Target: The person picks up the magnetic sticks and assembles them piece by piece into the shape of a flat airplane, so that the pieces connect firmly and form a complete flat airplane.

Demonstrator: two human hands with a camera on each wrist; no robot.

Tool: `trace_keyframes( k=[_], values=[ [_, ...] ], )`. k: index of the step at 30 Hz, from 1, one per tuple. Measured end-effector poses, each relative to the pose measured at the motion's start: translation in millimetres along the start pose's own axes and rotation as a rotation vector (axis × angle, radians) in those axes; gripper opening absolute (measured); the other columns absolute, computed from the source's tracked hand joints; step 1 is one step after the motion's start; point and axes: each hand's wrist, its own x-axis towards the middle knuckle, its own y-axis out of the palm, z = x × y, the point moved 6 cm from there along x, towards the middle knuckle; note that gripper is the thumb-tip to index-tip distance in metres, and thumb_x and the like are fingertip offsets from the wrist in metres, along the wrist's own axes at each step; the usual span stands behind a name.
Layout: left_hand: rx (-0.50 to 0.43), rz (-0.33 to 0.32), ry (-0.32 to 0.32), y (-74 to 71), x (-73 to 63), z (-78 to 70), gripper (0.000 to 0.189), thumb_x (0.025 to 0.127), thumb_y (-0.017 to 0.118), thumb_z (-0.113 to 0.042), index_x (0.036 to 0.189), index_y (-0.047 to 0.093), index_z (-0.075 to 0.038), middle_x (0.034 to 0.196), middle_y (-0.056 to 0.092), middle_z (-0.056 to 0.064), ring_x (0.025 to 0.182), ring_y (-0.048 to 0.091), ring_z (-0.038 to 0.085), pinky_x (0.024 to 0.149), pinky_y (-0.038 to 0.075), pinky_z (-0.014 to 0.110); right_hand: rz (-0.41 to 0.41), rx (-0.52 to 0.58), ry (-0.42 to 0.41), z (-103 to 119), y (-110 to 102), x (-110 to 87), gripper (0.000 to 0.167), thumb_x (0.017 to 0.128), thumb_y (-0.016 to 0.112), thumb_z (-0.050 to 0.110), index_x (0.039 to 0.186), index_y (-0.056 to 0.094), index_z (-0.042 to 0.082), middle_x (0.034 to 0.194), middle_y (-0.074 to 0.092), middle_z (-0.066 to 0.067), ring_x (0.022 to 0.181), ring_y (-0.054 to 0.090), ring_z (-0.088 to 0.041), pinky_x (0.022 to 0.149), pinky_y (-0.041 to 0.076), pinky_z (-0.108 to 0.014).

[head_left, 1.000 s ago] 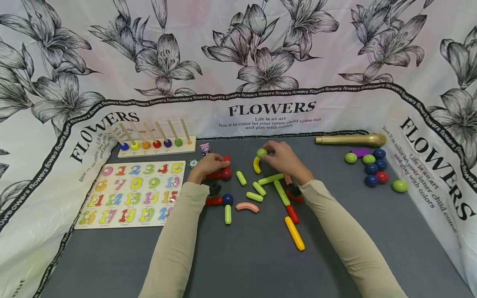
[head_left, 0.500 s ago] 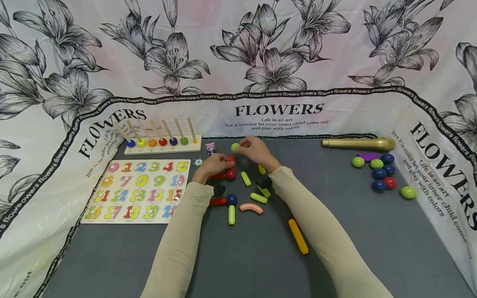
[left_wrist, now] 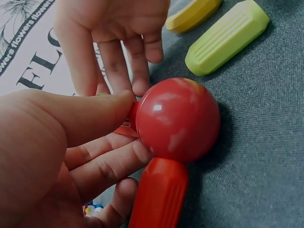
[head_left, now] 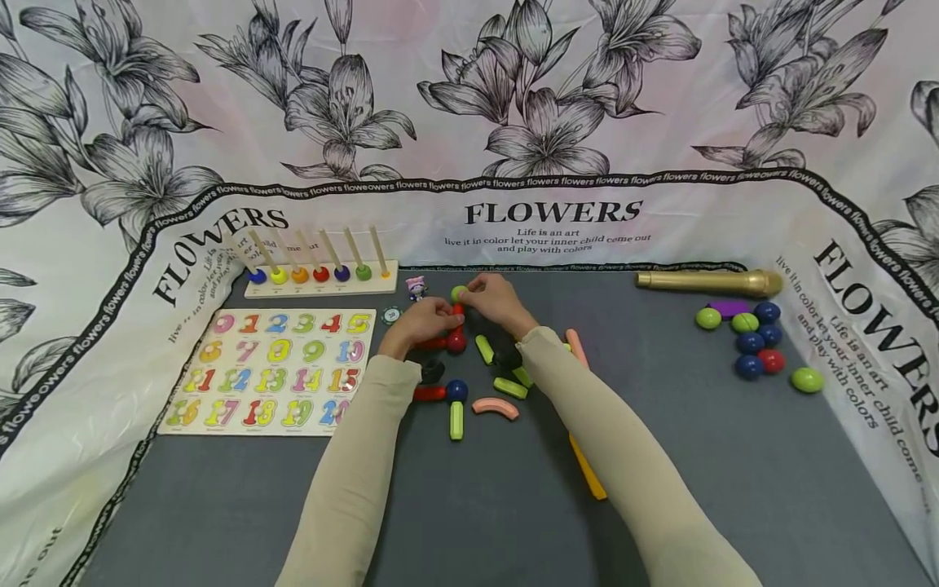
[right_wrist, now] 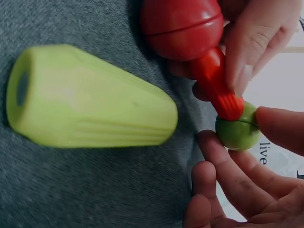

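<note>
My left hand (head_left: 420, 324) pinches a red ridged rod (right_wrist: 216, 80) between thumb and fingers. One end of that rod joins a shiny red ball (left_wrist: 178, 121); a second red rod (left_wrist: 159, 194) extends from the same ball. Thumb and fingers of my right hand (head_left: 499, 302) hold a green ball (right_wrist: 237, 133) against the free end of the pinched rod. How deep the rod sits in the ball is hidden. A light green rod (right_wrist: 95, 97) lies on the table beside the hands.
Nearer me are a blue ball (head_left: 456, 390) with rods, a pink curved piece (head_left: 495, 408) and a yellow rod (head_left: 587, 469). A number board (head_left: 271, 371) and a peg stand (head_left: 323, 281) lie left. Several balls (head_left: 750, 367) and a gold microphone (head_left: 707, 283) are right.
My right hand has carried the green ball leftward from near the yellow curved piece to the end of the red rod. My left hand keeps its hold; the head view has shifted slightly.
</note>
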Motion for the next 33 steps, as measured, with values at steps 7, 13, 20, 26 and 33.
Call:
trace_keyframes(
  k=[7,13,20,26,33],
  values=[
    [0.01,-0.009,0.018,0.9,-0.1,-2.0,0.033,0.108,0.065,-0.033,0.116,0.07,-0.001,0.1,0.062,0.009,0.088,0.055,0.023,0.077,0.043,0.032,0.007,0.014,-0.013,-4,0,-1.8,0.039,0.107,0.065,0.029,0.131,0.066,-0.002,0.131,0.067,-0.022,0.117,0.064,-0.038,0.1,0.051,-0.05],
    [-0.006,-0.011,-0.014,2.0,-1.6,-1.8,0.034,0.107,0.066,-0.033,0.12,0.069,-0.001,0.106,0.064,0.011,0.093,0.057,0.025,0.082,0.045,0.035,-0.007,0.009,-0.071,-5,-12,-8.4,0.036,0.11,0.057,0.026,0.131,0.068,-0.001,0.132,0.066,-0.021,0.12,0.064,-0.036,0.099,0.051,-0.049],
    [0.0,-0.016,-0.049,-0.1,-3.1,-2.1,0.042,0.106,0.067,-0.034,0.13,0.066,0.001,0.118,0.066,0.016,0.104,0.058,0.029,0.097,0.049,0.042,-0.064,-0.032,-0.064,-15,-40,-17.8,0.036,0.109,0.058,0.024,0.133,0.067,-0.001,0.134,0.065,-0.021,0.122,0.062,-0.037,0.101,0.05,-0.052],
    [-0.014,-0.017,-0.044,-1.4,-6.4,-0.8,0.043,0.107,0.067,-0.032,0.131,0.063,0.003,0.123,0.065,0.018,0.108,0.058,0.03,0.1,0.048,0.043,0.001,-0.117,-0.085,-29,-54,-25.0,0.033,0.107,0.057,0.011,0.134,0.066,-0.005,0.132,0.067,-0.026,0.119,0.064,-0.04,0.097,0.052,-0.051],
    [-0.024,-0.003,-0.034,2.2,-4.8,-2.3,0.044,0.106,0.067,-0.032,0.133,0.063,0.003,0.126,0.065,0.019,0.11,0.058,0.031,0.102,0.048,0.044,0.191,-0.32,-0.192,-41,-58,-32.2,0.052,0.09,0.047,-0.014,0.136,0.07,-0.002,0.136,0.063,-0.026,0.117,0.058,-0.04,0.093,0.047,-0.05]
  ],
)
